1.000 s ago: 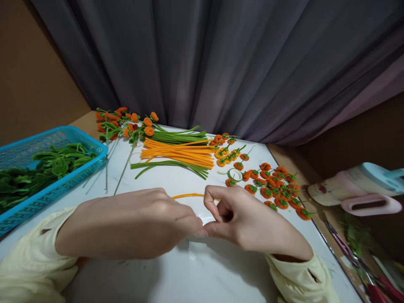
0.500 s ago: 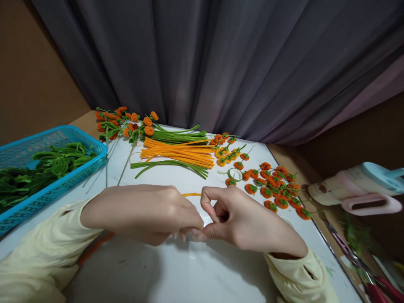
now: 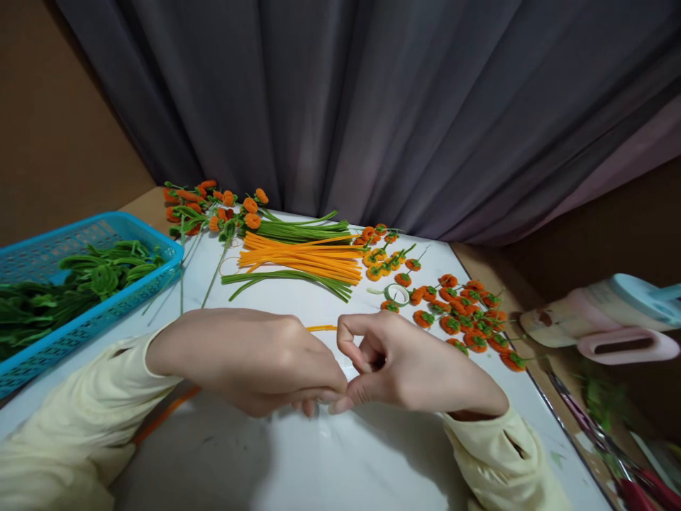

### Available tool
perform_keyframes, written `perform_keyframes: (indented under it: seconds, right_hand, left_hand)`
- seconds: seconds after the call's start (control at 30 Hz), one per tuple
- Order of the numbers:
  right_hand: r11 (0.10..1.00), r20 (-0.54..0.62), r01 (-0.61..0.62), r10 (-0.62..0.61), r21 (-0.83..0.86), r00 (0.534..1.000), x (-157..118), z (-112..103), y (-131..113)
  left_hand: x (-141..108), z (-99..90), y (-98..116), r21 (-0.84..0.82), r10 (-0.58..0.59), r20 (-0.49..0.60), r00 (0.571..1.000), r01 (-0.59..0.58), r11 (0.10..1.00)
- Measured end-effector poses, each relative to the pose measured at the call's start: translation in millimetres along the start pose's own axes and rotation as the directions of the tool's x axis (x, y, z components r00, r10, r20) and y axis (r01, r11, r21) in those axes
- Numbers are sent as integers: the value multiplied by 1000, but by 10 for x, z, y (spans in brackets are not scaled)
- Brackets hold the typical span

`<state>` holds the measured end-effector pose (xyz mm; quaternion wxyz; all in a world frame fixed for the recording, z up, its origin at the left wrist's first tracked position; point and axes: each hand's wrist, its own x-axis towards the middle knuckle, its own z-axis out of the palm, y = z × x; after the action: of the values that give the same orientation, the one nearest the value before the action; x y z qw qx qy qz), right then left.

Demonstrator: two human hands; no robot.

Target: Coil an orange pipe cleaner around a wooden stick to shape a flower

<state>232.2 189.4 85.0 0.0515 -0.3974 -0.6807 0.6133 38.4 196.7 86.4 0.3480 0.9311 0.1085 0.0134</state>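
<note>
Both hands meet low over the table, thumbs and fingertips pressed together. My left hand [image 3: 266, 362] is closed with its back toward me, and whatever it pinches is hidden. Curled into a pinch, my right hand [image 3: 396, 365] touches the left fingertips; I cannot make out what lies between them. Just beyond the hands shows a short piece of orange pipe cleaner [image 3: 323, 328]. Another orange pipe cleaner [image 3: 169, 411] runs beside my left sleeve. Farther back lie a bundle of yellow-orange pipe cleaners [image 3: 298, 257] and green pipe cleaners [image 3: 306, 231].
At left stands a blue basket [image 3: 125, 292] with green fuzzy leaves [image 3: 103, 273]. Orange flowers on stems [image 3: 250, 213] lie at the back left, loose orange flower heads [image 3: 471, 319] at right. A tape roll [image 3: 396, 294], a tumbler [image 3: 590, 312] and scissors [image 3: 601, 436] are also at right.
My hands stay pinched together. The left wrist has shifted slightly right, and the joined fingertips have turned a little, with the right thumb now lower.
</note>
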Motion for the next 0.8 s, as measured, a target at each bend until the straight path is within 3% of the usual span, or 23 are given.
perform_keyframes:
  seconds: [0.2,0.43,0.8]
  right_hand:
    - [994,47,-36,32,105,998,-42,-50,10]
    - [993,65,-44,37,109,997,-60,-77,-3]
    - [993,50,-36,30,116,998,-89,-83,-27]
  left_hand:
    - [14,-25,92,37,-87,12,996,87,996]
    - [16,-15,71,128,-15,-47,999,21,992]
    - [47,-12,74,167,11,-123,992,10,986]
